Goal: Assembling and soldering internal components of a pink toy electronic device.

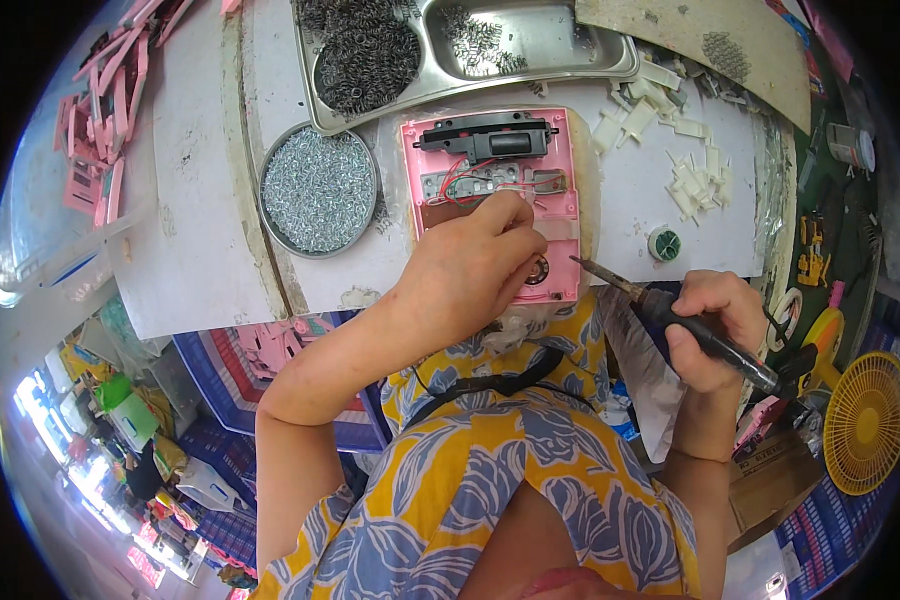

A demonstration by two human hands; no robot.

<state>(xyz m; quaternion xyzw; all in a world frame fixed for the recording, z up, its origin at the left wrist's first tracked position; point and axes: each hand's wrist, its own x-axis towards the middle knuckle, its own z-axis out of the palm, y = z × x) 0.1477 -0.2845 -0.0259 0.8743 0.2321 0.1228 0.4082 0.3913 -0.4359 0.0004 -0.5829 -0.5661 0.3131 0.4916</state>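
A pink plastic housing [568,205] lies open on the table in front of me. Inside it sit a black plastic mechanism [510,144], a grey metal plate [485,180] and thin red wires. My left hand [475,255] reaches over its lower left part, fingers bent together in a pinch beside a small round dark part [537,270]. Whatever lies between those fingertips is hidden. My right hand [715,325] is wrapped round a black-handled screwdriver [705,345]. Its thin metal tip points left, at the housing's right edge.
A round dish of small screws [318,190] stands left of the housing. Behind lies a steel tray [530,75] with dark springs. White plastic pieces [698,185] and a small green-topped round container [663,243] are at right. Pink parts [100,130] pile up far left; a yellow fan [867,423] stands right.
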